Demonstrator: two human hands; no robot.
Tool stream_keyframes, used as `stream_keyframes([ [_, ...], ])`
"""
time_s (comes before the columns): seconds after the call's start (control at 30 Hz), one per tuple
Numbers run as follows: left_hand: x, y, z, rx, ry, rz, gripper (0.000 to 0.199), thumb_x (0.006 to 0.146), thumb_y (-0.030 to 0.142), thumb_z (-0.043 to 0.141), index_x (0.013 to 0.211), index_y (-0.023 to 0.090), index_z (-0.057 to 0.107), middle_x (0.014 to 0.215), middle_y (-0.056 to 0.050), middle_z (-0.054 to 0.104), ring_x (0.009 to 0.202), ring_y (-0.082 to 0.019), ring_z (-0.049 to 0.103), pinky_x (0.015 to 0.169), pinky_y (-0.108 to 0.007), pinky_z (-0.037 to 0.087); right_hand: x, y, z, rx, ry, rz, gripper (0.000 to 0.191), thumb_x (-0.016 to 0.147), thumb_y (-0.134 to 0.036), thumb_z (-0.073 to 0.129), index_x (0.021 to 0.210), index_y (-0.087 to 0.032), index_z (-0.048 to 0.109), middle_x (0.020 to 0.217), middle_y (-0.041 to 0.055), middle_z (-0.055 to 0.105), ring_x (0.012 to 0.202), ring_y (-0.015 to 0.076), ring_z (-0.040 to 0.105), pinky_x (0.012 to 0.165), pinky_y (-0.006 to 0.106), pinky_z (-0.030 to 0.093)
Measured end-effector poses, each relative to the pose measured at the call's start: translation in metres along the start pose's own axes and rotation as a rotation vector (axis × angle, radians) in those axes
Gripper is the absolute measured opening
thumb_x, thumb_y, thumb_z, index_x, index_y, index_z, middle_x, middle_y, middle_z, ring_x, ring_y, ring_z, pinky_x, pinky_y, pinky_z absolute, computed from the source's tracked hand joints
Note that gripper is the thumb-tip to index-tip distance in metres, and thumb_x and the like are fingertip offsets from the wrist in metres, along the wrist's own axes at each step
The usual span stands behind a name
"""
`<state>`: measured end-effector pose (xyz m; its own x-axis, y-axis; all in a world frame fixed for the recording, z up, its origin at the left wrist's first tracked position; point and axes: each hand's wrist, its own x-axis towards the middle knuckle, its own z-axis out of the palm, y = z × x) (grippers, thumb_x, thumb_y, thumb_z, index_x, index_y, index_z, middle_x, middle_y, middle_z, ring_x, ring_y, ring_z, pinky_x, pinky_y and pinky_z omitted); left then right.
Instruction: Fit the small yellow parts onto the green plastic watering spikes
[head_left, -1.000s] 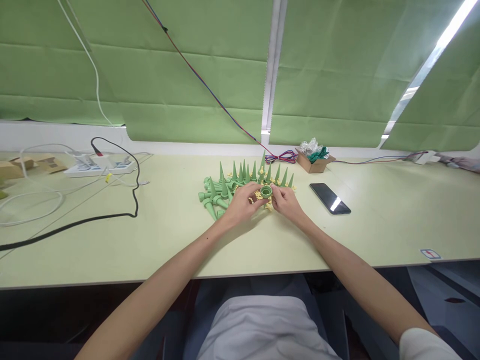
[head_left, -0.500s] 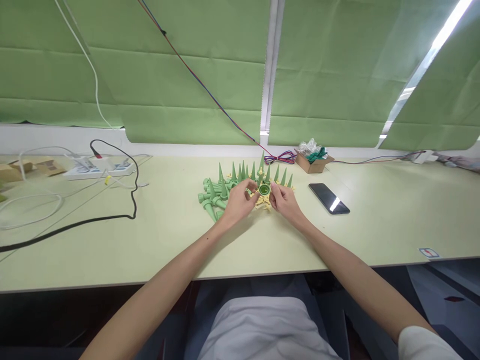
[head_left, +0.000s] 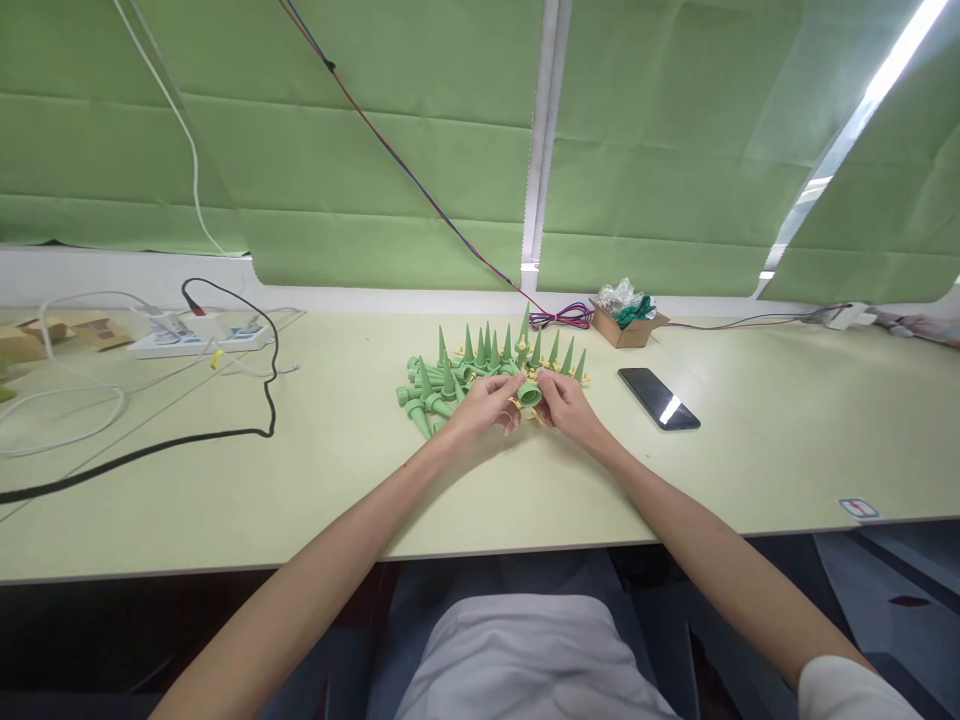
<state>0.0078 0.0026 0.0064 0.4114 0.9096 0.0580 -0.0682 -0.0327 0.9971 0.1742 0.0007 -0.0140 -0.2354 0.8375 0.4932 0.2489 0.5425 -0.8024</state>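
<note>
Between my hands is a green plastic watering spike (head_left: pixel 529 396), its round open socket tilted toward me. My right hand (head_left: pixel 568 403) pinches it from the right. My left hand (head_left: pixel 489 402) has thumb and fingers closed on its left side; the exact grip is partly hidden. Behind my hands several green spikes (head_left: pixel 480 345) stand point up in a row, some with small yellow pieces (head_left: pixel 587 378) at their bases. More green spikes (head_left: pixel 417 410) lie in a pile to the left of my left hand.
A black phone (head_left: pixel 658 398) lies to the right. Behind it stands a small cardboard box (head_left: pixel 631 334) with plastic and green material inside, beside coiled red-blue wire (head_left: pixel 562 316). At the left are a power strip (head_left: pixel 199 340) and a black cable (head_left: pixel 187 438).
My left hand has moved right and closed on the green spike. The spike's open socket has tipped downward and toward me. My right hand keeps its hold.
</note>
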Motion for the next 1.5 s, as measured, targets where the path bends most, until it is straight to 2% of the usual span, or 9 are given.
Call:
stream_keyframes([
  [0.2, -0.003, 0.003, -0.001, 0.049, 0.029, 0.099, 0.041, 0.077, 0.055, 0.070, 0.079, 0.015, 0.060, 0.056, 0.003, 0.049, 0.048, -0.011, 0.053, 0.040, -0.021, 0.037, 0.001, 0.006, 0.000, 0.013, -0.016, -0.011, 0.051, 0.097, -0.062, 0.035, 0.065, -0.022, 0.041, 0.050, -0.0022, 0.047, 0.047, 0.0125, 0.046, 0.049, 0.025, 0.035],
  [0.47, -0.006, 0.005, -0.001, 0.222, 0.032, 0.267, 0.034, 0.079, 0.047, 0.069, 0.076, 0.017, 0.053, 0.079, 0.001, 0.056, 0.045, -0.006, 0.048, 0.040, -0.022, 0.033, 0.001, 0.004, 0.000, -0.067, 0.007, -0.017, 0.056, 0.097, -0.060, 0.035, 0.057, -0.021, 0.043, 0.046, -0.0017, 0.046, 0.046, 0.0126, 0.046, 0.054, 0.026, 0.039],
  [0.57, -0.009, 0.008, 0.000, 0.286, 0.022, 0.281, 0.034, 0.081, 0.046, 0.067, 0.073, 0.017, 0.050, 0.073, 0.002, 0.053, 0.042, -0.005, 0.045, 0.039, -0.022, 0.030, 0.001, -0.001, 0.000, -0.102, 0.029, -0.011, 0.061, 0.097, -0.059, 0.035, 0.050, -0.021, 0.040, 0.043, -0.0014, 0.046, 0.045, 0.0117, 0.046, 0.060, 0.027, 0.042],
  [0.67, -0.011, 0.010, 0.002, 0.322, 0.027, 0.271, 0.032, 0.083, 0.046, 0.064, 0.075, 0.018, 0.050, 0.065, 0.003, 0.049, 0.041, -0.006, 0.045, 0.040, -0.021, 0.030, 0.001, -0.005, -0.001, -0.110, 0.036, 0.017, 0.065, 0.097, -0.059, 0.035, 0.046, -0.020, 0.039, 0.041, -0.0012, 0.045, 0.044, 0.0108, 0.045, 0.060, 0.026, 0.041],
  [0.73, -0.012, 0.010, 0.004, 0.334, 0.025, 0.274, 0.030, 0.084, 0.045, 0.063, 0.078, 0.017, 0.053, 0.074, 0.000, 0.057, 0.042, -0.005, 0.046, 0.040, -0.021, 0.031, 0.001, -0.007, -0.001, -0.113, 0.037, 0.036, 0.067, 0.097, -0.060, 0.035, 0.043, -0.020, 0.039, 0.039, -0.0008, 0.044, 0.043, 0.0107, 0.045, 0.057, 0.026, 0.040],
  [0.8, -0.013, 0.010, 0.005, 0.331, 0.017, 0.282, 0.029, 0.084, 0.045, 0.062, 0.087, 0.017, 0.056, 0.094, -0.004, 0.064, 0.043, -0.005, 0.047, 0.040, -0.021, 0.033, 0.001, -0.007, -0.001, -0.117, 0.038, 0.047, 0.068, 0.097, -0.059, 0.035, 0.041, -0.020, 0.040, 0.038, -0.0003, 0.044, 0.042, 0.0106, 0.044, 0.055, 0.026, 0.038],
  [0.9, -0.013, 0.008, 0.006, 0.323, -0.006, 0.288, 0.029, 0.085, 0.044, 0.060, 0.097, 0.018, 0.058, 0.112, -0.008, 0.064, 0.043, -0.004, 0.049, 0.039, -0.021, 0.034, 0.001, -0.005, -0.001, -0.120, 0.042, 0.068, 0.066, 0.096, -0.053, 0.037, 0.040, -0.020, 0.041, 0.037, 0.0000, 0.044, 0.040, 0.0105, 0.043, 0.052, 0.026, 0.037],
  [1.17, -0.014, 0.006, 0.008, 0.356, -0.008, 0.305, 0.022, 0.086, 0.040, 0.059, 0.091, 0.018, 0.055, 0.104, -0.006, 0.063, 0.044, -0.005, 0.050, 0.039, -0.021, 0.034, 0.002, -0.002, -0.001, -0.195, 0.051, 0.101, 0.062, 0.096, -0.042, 0.037, 0.038, -0.019, 0.042, 0.038, 0.0009, 0.047, 0.041, 0.0110, 0.046, 0.055, 0.026, 0.038],
  [1.5, -0.008, 0.004, 0.007, 0.341, 0.116, 0.291, 0.025, 0.084, 0.040, 0.063, 0.093, 0.019, 0.052, 0.092, -0.004, 0.062, 0.043, -0.005, 0.051, 0.038, -0.020, 0.033, 0.004, 0.000, 0.002, -0.146, 0.108, 0.073, 0.059, 0.095, -0.060, 0.035, 0.052, -0.021, 0.037, 0.044, -0.0017, 0.042, 0.046, 0.0111, 0.040, 0.050, 0.025, 0.032],
])
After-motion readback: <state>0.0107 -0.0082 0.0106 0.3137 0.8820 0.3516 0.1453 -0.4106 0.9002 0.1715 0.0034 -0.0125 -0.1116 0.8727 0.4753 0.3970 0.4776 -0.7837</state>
